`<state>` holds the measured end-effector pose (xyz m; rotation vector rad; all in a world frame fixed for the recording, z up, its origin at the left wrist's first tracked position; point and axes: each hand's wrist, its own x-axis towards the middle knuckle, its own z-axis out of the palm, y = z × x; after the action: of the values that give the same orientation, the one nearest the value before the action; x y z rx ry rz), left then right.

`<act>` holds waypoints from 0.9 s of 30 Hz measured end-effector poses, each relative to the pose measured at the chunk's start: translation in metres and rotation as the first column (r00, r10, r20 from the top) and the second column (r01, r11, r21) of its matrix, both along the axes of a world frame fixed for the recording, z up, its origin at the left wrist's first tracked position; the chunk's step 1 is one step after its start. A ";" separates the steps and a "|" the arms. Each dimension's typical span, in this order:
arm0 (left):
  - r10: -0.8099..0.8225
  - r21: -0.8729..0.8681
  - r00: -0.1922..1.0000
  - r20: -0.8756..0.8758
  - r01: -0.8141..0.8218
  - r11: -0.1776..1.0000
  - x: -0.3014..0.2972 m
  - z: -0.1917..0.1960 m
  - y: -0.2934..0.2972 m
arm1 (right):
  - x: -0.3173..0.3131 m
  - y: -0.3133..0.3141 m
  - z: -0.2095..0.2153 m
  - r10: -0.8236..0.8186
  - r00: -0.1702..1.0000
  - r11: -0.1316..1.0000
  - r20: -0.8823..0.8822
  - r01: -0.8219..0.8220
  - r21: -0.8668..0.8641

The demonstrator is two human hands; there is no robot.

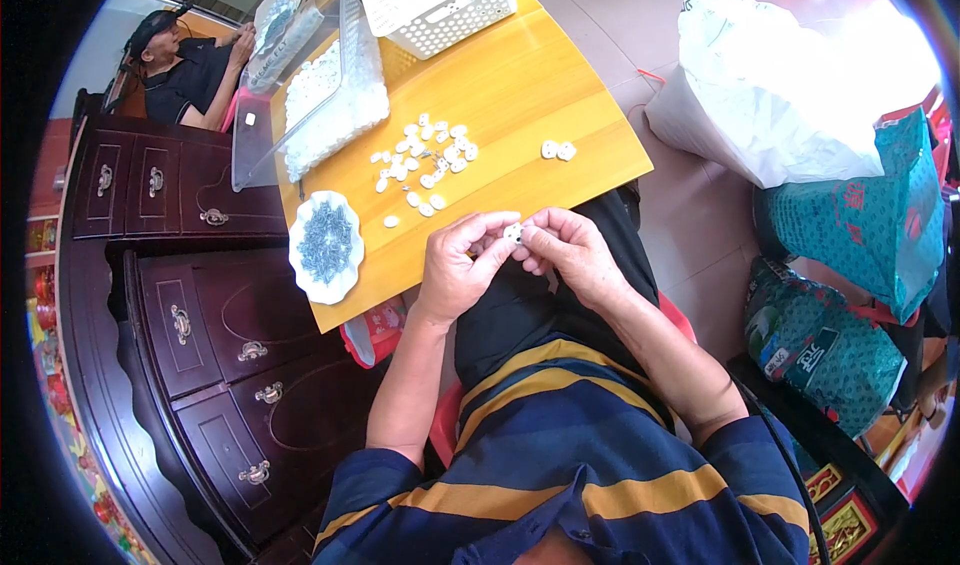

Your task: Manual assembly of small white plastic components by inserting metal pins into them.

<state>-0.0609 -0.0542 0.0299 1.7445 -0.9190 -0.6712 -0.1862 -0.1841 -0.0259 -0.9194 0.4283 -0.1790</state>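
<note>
Two hands meet just past the near edge of the yellow wooden counter (520,95). The left hand (458,265) and the right hand (570,250) both pinch one small white plastic piece (513,232) between their fingertips, so both are closed on it. It sits in the air over the person's lap, not on the counter.

That piece is tiny, and I think it is smooth too, so it could slip out. If it falls, it would likely land on the dark trousers or the tiled floor (690,215) and be hard to find.

Many more white pieces (425,160) lie loose on the counter, and a pair of them (558,151) sits apart to the right. A quick elbow could sweep them off the smooth wood.

Near the left edge sits a white dish (300,255) full of small grey metal screws (326,240). It looks close to the edge, so a bump could spill them.

Farther back are a clear plastic tray (250,135) holding a heap of white parts and a white basket (460,10) with holes in its sides. A big white sack (780,95) rests on the floor.
</note>
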 end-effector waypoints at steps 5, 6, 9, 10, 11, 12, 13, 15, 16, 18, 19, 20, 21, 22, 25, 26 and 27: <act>-0.054 -0.033 0.989 0.139 0.059 0.998 0.007 -0.004 -0.002 | 0.000 0.000 0.001 0.018 0.999 1.000 -0.031 -0.018 0.005; -0.048 -0.035 0.992 0.115 0.052 0.998 0.006 -0.003 -0.003 | 0.000 0.000 0.000 0.025 1.000 1.000 -0.020 -0.024 0.005; -0.088 0.064 0.993 0.081 0.083 0.995 0.007 -0.001 -0.001 | 0.000 0.000 -0.002 0.027 1.000 1.000 -0.002 -0.027 0.004; -0.088 0.065 0.993 0.080 0.083 0.994 0.005 0.001 -0.001 | 0.000 0.000 -0.002 0.025 1.000 1.000 0.006 -0.025 0.002; -0.063 0.068 0.997 0.054 0.059 0.996 0.001 0.004 -0.002 | 0.000 0.000 -0.002 0.024 1.000 1.000 0.005 -0.024 0.003; -0.037 0.071 0.999 0.029 0.035 0.997 -0.003 0.007 -0.004 | 0.000 -0.001 0.000 0.012 1.000 1.000 0.008 -0.013 0.015; -0.038 0.072 0.999 0.028 0.036 0.997 -0.006 0.010 -0.007 | 0.000 -0.001 0.000 0.001 1.000 1.000 0.010 -0.001 0.027; -0.035 0.098 0.918 0.395 -0.004 0.995 -0.013 0.014 -0.013 | 0.001 -0.002 0.000 -0.011 1.000 1.000 0.007 0.011 0.027; -0.003 0.058 0.892 0.453 -0.026 0.998 -0.015 0.010 -0.014 | 0.001 -0.001 0.001 -0.022 1.000 0.999 0.006 0.022 0.027; -0.014 0.036 0.813 0.582 -0.009 0.999 -0.010 0.001 -0.015 | 0.001 -0.001 0.001 -0.037 0.999 0.998 0.009 0.037 0.048; -0.021 0.017 0.716 0.698 0.013 1.000 -0.009 -0.002 -0.015 | 0.000 0.000 0.001 -0.053 0.999 0.996 0.011 0.052 0.068; -0.022 0.018 0.716 0.698 0.013 1.000 -0.008 -0.004 -0.016 | 0.000 0.000 0.001 -0.053 0.999 0.996 0.011 0.053 0.069; -0.020 0.009 0.700 0.714 0.020 1.000 -0.008 -0.007 -0.016 | 0.000 0.000 -0.002 -0.066 0.998 0.993 0.002 0.066 0.094; -0.018 0.000 0.684 0.730 0.026 1.000 -0.008 -0.008 -0.017 | 0.000 0.000 -0.004 -0.079 0.997 0.990 -0.006 0.079 0.119; -0.014 -0.010 0.690 0.723 0.030 1.000 -0.009 -0.006 -0.017 | -0.001 -0.001 -0.007 -0.068 0.997 0.984 0.021 0.064 0.166; -0.015 -0.009 0.691 0.723 0.031 0.999 -0.009 -0.005 -0.017 | -0.001 -0.001 -0.009 -0.069 0.997 0.984 0.021 0.064 0.166; -0.014 -0.013 0.698 0.716 0.033 0.999 -0.010 -0.004 -0.017 | -0.001 -0.001 -0.010 -0.064 0.998 0.980 0.026 0.058 0.189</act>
<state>-0.0706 -0.0709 0.0262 2.0032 -1.4690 0.0599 -0.1871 -0.1849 -0.0361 -0.7168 0.4368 -0.2056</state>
